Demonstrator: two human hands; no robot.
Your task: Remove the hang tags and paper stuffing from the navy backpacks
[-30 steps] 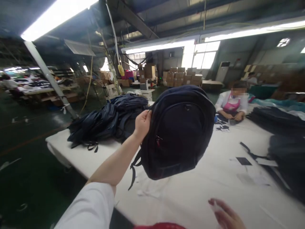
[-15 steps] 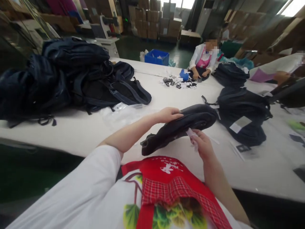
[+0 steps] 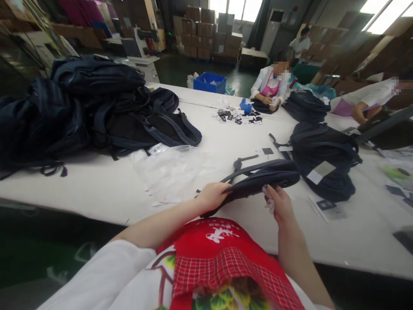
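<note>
White is covering the broad bench [image 3: 222, 137] I am standing near, and a heap of dark backpacks [image 3: 97, 82] is taking up its left end. The navy backpack [image 3: 258, 178] being handled is sitting low over the near edge, just in front of the red apron [image 3: 222, 241], turned edge-on and tilting up toward the right; I am not able to tell how much of it is resting on the bench. The left hand [image 3: 214, 193] is gripping its left end, fingers closing on the fabric, the tips partly hidden. The right hand [image 3: 279, 200] is working at the near side, its fingers pinching a crumpled white scrap [image 3: 268, 202] beside the bag. To my mind, handling it well is depending on that left grip: it should be holding the body firmly, letting the bench carry any weight, so the panel is not sagging. The loose strap [image 3: 245, 161] is lying on the far side, which is sensible, as it could be snagging otherwise. The scrap is best staying bunched, so nothing is trailing across the seams.
</note>
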